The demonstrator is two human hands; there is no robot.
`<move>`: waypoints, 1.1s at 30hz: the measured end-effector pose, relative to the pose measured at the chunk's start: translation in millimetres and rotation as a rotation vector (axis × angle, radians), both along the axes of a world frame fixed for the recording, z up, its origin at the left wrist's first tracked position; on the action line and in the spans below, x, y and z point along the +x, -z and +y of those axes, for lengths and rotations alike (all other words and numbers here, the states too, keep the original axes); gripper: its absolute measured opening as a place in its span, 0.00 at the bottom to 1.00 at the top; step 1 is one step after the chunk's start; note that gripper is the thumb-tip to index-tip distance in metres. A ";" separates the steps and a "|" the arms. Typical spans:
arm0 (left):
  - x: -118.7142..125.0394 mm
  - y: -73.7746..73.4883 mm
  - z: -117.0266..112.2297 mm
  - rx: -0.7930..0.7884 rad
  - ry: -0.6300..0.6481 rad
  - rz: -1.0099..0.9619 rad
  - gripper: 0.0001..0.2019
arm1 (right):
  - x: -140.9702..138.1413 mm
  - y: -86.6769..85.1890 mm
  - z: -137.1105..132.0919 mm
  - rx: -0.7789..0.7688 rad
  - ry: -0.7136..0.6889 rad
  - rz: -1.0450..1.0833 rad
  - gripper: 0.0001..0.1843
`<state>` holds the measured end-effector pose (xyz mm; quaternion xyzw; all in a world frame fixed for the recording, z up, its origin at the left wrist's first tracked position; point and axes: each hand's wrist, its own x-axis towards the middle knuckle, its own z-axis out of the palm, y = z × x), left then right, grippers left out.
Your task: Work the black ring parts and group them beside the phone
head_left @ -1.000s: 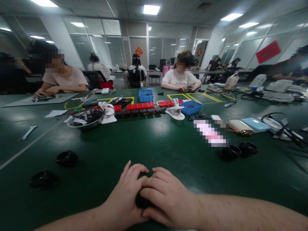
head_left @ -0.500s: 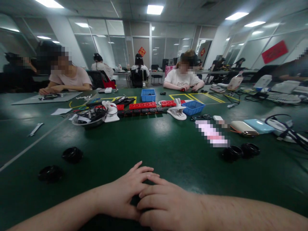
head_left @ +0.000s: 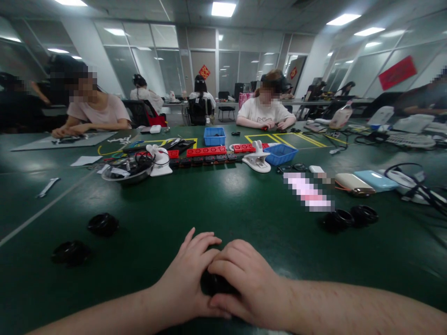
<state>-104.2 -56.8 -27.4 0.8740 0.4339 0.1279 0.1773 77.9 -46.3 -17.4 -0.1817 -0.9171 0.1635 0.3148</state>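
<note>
A dark rounded black part (head_left: 215,283) shows between my hands at the near edge of the green table, mostly covered by fingers. My left hand (head_left: 188,272) is curled round its left side, with the thumb below and the fingertips reaching over the far side. From the right, my right hand (head_left: 249,279) grips the same part with bent fingers on top and the thumb beneath. Two glossy black hollow round pieces (head_left: 103,225) lie to the left of my hands. Two more such pieces (head_left: 337,220) sit close together on the right.
Mid-table stand red sockets (head_left: 206,151), a white clip base (head_left: 257,160), blue bins (head_left: 281,154) and a metal bowl (head_left: 131,176) of black parts. A wrench (head_left: 48,187) lies left; power banks (head_left: 354,185) and cables lie right. Co-workers (head_left: 267,111) sit across the table.
My right hand has lifted and closed over the top, exposing the black part between the hands. My left hand has turned more upright around it.
</note>
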 end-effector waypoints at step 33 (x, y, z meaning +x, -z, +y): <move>0.0 6.1 -2.4 0.074 0.037 -0.027 0.34 | 3.7 -9.0 -1.9 -0.256 -0.222 0.076 0.19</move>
